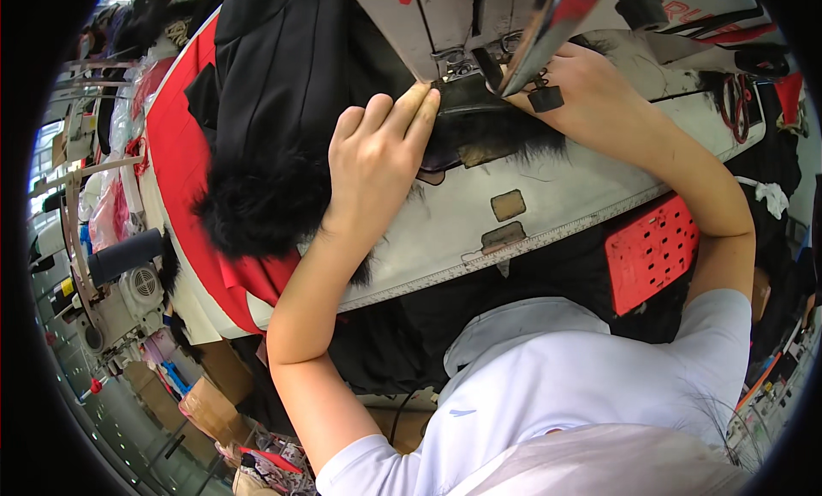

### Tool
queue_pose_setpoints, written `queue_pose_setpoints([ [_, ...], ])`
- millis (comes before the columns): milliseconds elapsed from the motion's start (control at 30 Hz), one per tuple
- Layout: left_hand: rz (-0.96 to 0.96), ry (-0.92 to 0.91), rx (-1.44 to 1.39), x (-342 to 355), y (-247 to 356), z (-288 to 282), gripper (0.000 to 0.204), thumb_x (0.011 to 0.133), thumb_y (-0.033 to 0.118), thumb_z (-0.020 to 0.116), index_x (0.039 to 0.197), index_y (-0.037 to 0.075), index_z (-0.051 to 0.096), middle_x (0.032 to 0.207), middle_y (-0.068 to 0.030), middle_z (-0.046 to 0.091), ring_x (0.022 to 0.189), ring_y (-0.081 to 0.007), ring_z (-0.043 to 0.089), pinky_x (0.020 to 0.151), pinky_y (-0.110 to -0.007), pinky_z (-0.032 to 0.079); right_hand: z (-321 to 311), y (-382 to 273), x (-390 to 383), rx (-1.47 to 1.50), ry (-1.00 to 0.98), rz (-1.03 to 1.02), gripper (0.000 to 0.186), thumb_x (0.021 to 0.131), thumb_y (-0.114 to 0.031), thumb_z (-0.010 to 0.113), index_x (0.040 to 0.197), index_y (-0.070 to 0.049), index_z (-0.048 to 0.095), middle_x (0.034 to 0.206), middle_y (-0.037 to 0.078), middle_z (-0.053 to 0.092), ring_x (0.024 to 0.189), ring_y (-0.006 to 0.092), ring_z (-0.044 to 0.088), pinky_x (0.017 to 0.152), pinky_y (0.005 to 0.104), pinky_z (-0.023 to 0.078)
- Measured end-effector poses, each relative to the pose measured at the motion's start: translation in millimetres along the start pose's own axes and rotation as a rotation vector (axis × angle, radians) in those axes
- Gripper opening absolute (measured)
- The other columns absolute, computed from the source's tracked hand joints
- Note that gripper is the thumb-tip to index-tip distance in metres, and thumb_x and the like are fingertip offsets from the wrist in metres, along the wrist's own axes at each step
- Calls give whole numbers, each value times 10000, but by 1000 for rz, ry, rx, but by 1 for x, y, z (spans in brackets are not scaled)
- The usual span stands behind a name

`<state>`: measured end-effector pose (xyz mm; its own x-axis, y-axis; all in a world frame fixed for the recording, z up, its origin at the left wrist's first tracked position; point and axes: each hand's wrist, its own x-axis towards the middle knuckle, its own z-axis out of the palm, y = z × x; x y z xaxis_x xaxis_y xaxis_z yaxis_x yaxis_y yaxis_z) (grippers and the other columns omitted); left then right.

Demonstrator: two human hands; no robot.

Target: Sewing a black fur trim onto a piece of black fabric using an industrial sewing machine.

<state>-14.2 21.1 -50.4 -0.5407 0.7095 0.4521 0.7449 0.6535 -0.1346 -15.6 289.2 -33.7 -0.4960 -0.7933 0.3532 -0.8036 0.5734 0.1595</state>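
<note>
A dark strip of black fabric edged with black fur (479, 132) lies under the foot of the grey sewing machine (462, 25), at the far middle of the counter. Its long axis runs left to right across the machine bed, with the fur fringe pointing toward the near side and one end passing under the metal presser foot (458, 66).

The left hand (372, 166) lies flat on the strip just left of the foot, its fingers (411, 110) stretched out straight and close together, tips pressing the fabric down right beside the foot; they grip nothing. The right hand (591, 89) rests on the fabric on the right side of the needle area, partly hidden by a shiny metal part of the machine, so I cannot tell how its fingers are curled.

To the left of the left hand, a larger black garment (282, 59) is heaped on the counter, ending in a thick black fur tuft (257, 209) near the wrist. Under it lies a red cloth (184, 179) that hangs over the left edge.

The worn whitish counter (548, 188) carries two small brown tape patches (507, 206) and a measuring strip along its near edge. A red perforated plastic panel (651, 252) sits just below that edge on the right. The person wears a white short-sleeved shirt (548, 385).

On the left of the room stand another grey machine with a round vent (141, 286) and brown cardboard boxes (201, 402) on the floor.
</note>
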Motion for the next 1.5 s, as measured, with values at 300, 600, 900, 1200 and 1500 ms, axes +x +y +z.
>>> queue_pose_setpoints([
  [300,-82,33,106,15,1,8,143,753,128,678,893,119,706,809,55,630,746,-136,528,666,-283,389,-18,14,19,-109,-93,11,86,778,-192,616,796,-155,693,758,3,631,726,183,647,679,324,491],
  [600,19,27,161,13,12,6,198,827,122,645,996,75,737,901,35,653,795,-123,514,780,-273,383,-12,12,3,-57,-113,58,92,727,-145,625,679,-91,682,874,11,650,761,193,615,743,337,474],
  [900,-47,-103,209,5,24,-2,315,830,137,632,1137,109,699,1186,34,677,1016,-106,585,970,-340,365,-6,-2,-7,-90,-52,57,104,783,-169,646,709,-114,694,927,-7,620,727,174,582,747,334,457],
  [1200,-79,-83,221,6,26,3,354,817,134,621,1157,97,712,1156,11,681,1038,-128,563,982,-317,342,-6,0,-5,-88,-53,94,104,758,-171,639,669,-117,640,981,-17,614,706,144,569,716,305,456],
  [1500,-73,-99,204,1,23,-4,311,805,131,637,1105,94,708,1098,19,627,1024,-121,566,976,-339,332,-3,1,0,-34,66,51,72,739,-169,635,708,-104,644,958,-24,596,702,141,568,726,291,465],
])
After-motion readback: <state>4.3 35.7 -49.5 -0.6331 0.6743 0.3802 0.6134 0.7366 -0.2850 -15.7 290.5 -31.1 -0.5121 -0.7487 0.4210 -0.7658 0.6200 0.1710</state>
